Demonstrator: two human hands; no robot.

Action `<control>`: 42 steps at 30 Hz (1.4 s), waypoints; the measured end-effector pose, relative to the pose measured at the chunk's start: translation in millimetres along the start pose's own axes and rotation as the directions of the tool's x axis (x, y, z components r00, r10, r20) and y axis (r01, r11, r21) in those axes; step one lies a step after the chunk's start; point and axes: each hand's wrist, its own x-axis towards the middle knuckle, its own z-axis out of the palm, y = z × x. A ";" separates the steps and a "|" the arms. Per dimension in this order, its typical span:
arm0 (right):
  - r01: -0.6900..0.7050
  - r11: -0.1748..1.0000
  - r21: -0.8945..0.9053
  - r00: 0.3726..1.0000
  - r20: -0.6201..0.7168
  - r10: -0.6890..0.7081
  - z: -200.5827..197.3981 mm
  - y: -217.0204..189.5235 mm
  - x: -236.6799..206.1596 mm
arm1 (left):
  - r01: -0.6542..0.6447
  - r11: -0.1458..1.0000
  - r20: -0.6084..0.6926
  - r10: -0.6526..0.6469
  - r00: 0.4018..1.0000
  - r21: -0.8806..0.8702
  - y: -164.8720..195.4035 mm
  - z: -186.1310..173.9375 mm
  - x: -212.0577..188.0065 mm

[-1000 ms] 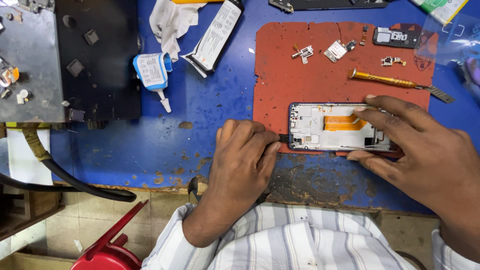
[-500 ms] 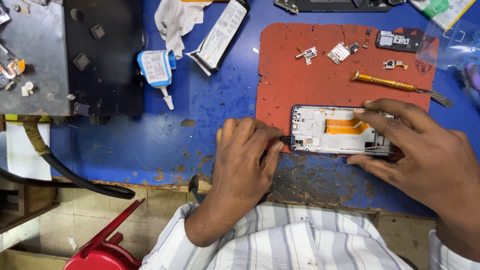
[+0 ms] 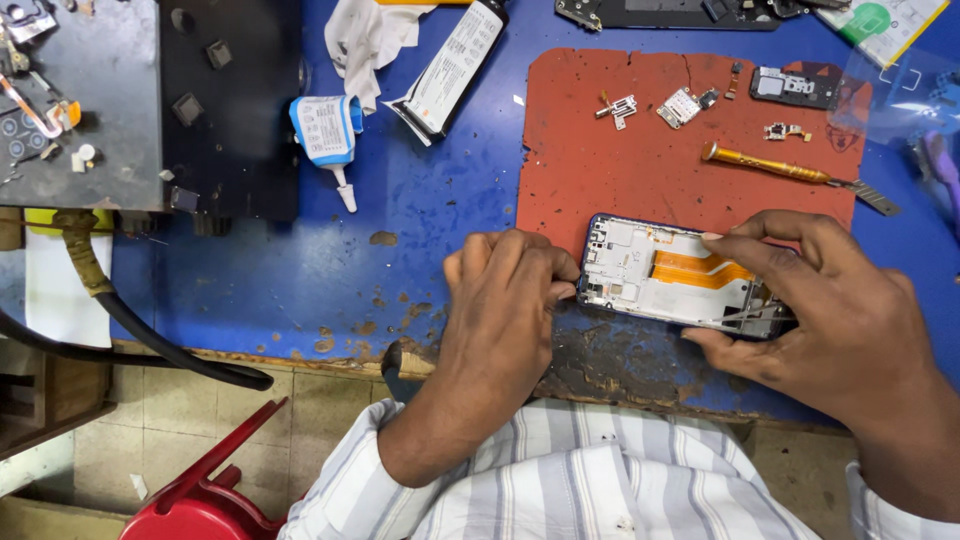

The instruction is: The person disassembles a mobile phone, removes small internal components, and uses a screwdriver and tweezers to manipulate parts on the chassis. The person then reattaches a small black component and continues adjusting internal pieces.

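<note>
The opened phone (image 3: 668, 275) looks like matt silvery metal and pale plastic inside, with a glossy orange flex ribbon (image 3: 700, 270) across it. It sits on a red mat (image 3: 640, 150), rubbery-looking, dull and cracked toward 1 o'clock. The blue tabletop (image 3: 400, 250) is painted, chipped rough down to bare wood along the 6 o'clock edge. The screwdriver (image 3: 770, 165) has a shiny brassy handle. Up at 11 o'clock there's a crumpled white cloth (image 3: 362, 35) and a smooth plastic glue bottle (image 3: 327, 130).

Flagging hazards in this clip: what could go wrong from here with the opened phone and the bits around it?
The opened phone lies near the table's worn front edge, so a push from the left hand might slide it off. The right hand presses close to the orange flex cable, which may crease. Small loose parts on the red mat could scatter.
</note>
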 end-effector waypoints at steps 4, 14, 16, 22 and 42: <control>-0.002 0.999 0.036 0.998 -0.065 0.004 -1.9 -0.6 -4.3 | 0.045 0.987 -0.106 -0.062 0.992 -0.157 3.3 -4.8 -1.1; 0.049 0.999 0.008 0.987 -0.152 -0.047 -3.4 -6.4 -12.5 | 0.304 0.798 0.058 -0.322 0.945 -0.520 6.3 -7.2 -6.3; 0.055 0.998 -0.011 0.985 -0.164 -0.056 -3.5 -6.3 -13.1 | 0.302 0.797 0.033 -0.334 0.942 -0.523 9.1 -4.1 -7.5; 0.105 0.994 0.010 0.974 -0.201 -0.101 -3.6 -4.2 -15.1 | 0.301 0.798 0.002 -0.352 0.936 -0.522 15.1 -1.5 -9.1; 0.145 0.989 -0.026 0.964 -0.223 -0.147 -2.7 12.0 -18.9 | 0.474 0.299 0.398 -0.281 0.873 -0.828 -14.9 15.5 -15.6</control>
